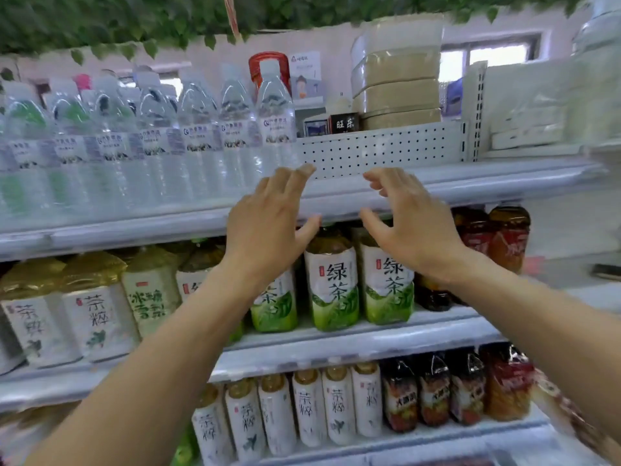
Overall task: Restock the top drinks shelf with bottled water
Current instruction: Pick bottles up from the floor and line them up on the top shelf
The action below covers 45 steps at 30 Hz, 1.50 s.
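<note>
Now | left hand [268, 227], right hand [413, 223]: spread, empty | water bottles [201, 139] on top shelf [470, 186] | tea bottles [332, 280]: 绿茶

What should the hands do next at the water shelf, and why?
Probably draw both hands back and fetch another bottle. The left hand and right hand are open and hold nothing, and the top shelf shows bare space to the right of the water bottles, in front of the perforated panel.
</note>
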Motion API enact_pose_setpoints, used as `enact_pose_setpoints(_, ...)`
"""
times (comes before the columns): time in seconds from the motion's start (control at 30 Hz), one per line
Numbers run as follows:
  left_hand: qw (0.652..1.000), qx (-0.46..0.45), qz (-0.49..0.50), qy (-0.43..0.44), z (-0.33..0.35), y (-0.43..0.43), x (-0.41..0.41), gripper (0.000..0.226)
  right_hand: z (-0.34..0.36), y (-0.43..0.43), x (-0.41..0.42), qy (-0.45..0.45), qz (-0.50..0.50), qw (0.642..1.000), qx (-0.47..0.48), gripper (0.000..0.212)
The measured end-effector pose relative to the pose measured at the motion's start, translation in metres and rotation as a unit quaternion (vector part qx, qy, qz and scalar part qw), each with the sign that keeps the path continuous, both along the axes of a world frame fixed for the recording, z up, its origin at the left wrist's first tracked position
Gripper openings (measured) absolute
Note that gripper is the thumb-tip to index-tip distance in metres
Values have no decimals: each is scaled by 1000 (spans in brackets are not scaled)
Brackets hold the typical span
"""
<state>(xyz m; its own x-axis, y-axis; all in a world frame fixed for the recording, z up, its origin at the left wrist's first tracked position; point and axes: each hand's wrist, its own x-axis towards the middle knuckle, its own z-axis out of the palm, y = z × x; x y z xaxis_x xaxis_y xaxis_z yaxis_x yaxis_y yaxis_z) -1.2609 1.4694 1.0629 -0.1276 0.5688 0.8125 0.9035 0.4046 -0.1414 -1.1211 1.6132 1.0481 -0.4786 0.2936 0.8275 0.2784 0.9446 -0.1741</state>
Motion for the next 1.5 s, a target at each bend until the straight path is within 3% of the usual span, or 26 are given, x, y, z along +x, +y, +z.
enact_pose_setpoints(0.2,995,-45,32,-80,-87,7,86,57,-70,12,96,-115,-22,993,4,50)
enact_pose_setpoints(0.53,949,-189,29,-250,-250,16,198,56,-223,29,207,-316,-2,940,-129,54)
enact_pose_setpoints(0.97,809,-357,44,-465,-490,39,234,47,-468,49,234,-460,9,826,-325,46)
enact_pose_setpoints(1.17,700,-400,60,-588,-661,23,267,43,-633,53,269,-501,1,753,-426,38)
enact_pose_setpoints(1.37,630,-415,51,-655,-839,29,298,39,-806,53,303,-533,-56,672,-512,48)
enact_pose_setpoints(1.5,581,-414,54,-699,-952,37,319,54,-913,55,310,-512,-77,636,-572,63)
